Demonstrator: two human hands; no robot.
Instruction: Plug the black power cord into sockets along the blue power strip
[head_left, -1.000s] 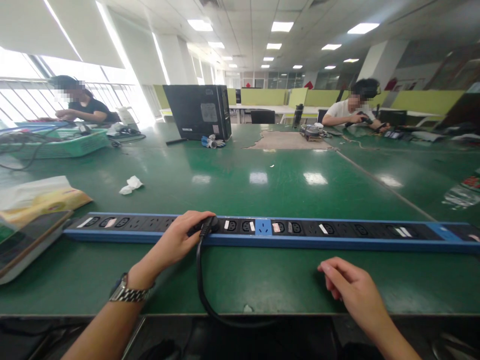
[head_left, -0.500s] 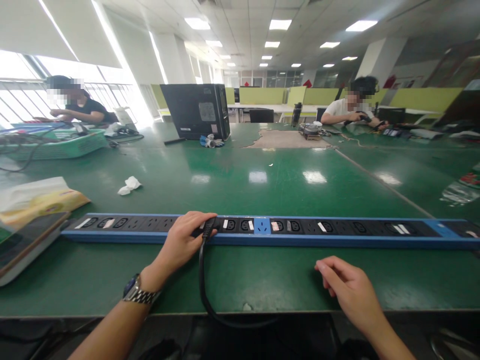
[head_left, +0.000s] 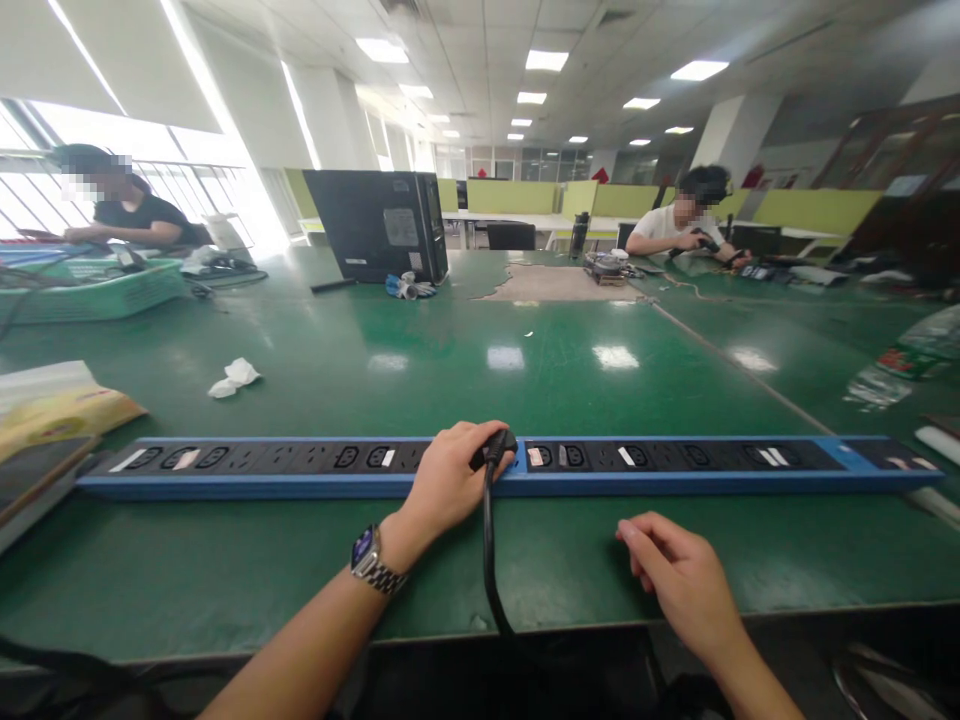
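Note:
A long blue power strip (head_left: pixel 285 487) with rows of black sockets lies across the table in front of me. My left hand (head_left: pixel 454 475), wearing a watch (head_left: pixel 373 562) at the wrist, grips a black plug (head_left: pixel 496 443) against the strip near its blue socket section. Whether the plug is seated in a socket is hidden by my fingers. The plug's thick black cord (head_left: pixel 491 560) hangs down over the front edge of the table. My right hand (head_left: pixel 679 560) is nearer to me than the strip, apart from it, with loosely curled fingers and nothing in them.
On the green table (head_left: pixel 360 400) are a crumpled tissue (head_left: pixel 236 377), a yellow packet (head_left: pixel 97 410), a clear bottle (head_left: pixel 904 360) and a black computer case (head_left: pixel 375 225). A green basket (head_left: pixel 112 290) stands at the left. Two people sit farther back.
My left hand has moved right along the strip with the plug, from left of the blue socket section up to it. The view has shifted slightly; my right hand keeps its pose.

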